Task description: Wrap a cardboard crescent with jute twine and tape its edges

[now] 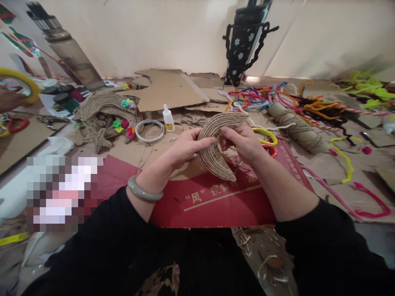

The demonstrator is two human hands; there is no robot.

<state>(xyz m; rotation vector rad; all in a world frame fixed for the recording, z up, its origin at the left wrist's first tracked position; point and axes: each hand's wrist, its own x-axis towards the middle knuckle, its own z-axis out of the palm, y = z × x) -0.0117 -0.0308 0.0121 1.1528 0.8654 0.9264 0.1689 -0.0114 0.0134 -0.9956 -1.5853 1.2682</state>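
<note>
A crescent moon covered in rows of brown twine (212, 158) is held up in front of me, its open side facing right. My left hand (188, 146) grips its outer left edge, thumb lying across the front. My right hand (242, 142) pinches at the inner curve near the upper arm of the crescent; whether it also holds a loose twine end is hidden. Beneath both hands lies a red printed cardboard sheet (216, 205). Scissors with yellow and red handles (267, 137) lie just behind my right wrist.
Behind my hands stand a small white glue bottle (168, 118) and a tape roll (150, 130). Twine-wrapped pieces with bright flowers (105, 111) lie left. A twine spool (298, 127), pipe cleaners (308, 100) and a black tumbler (245, 45) are right. Another person's hand (10, 98) is at far left.
</note>
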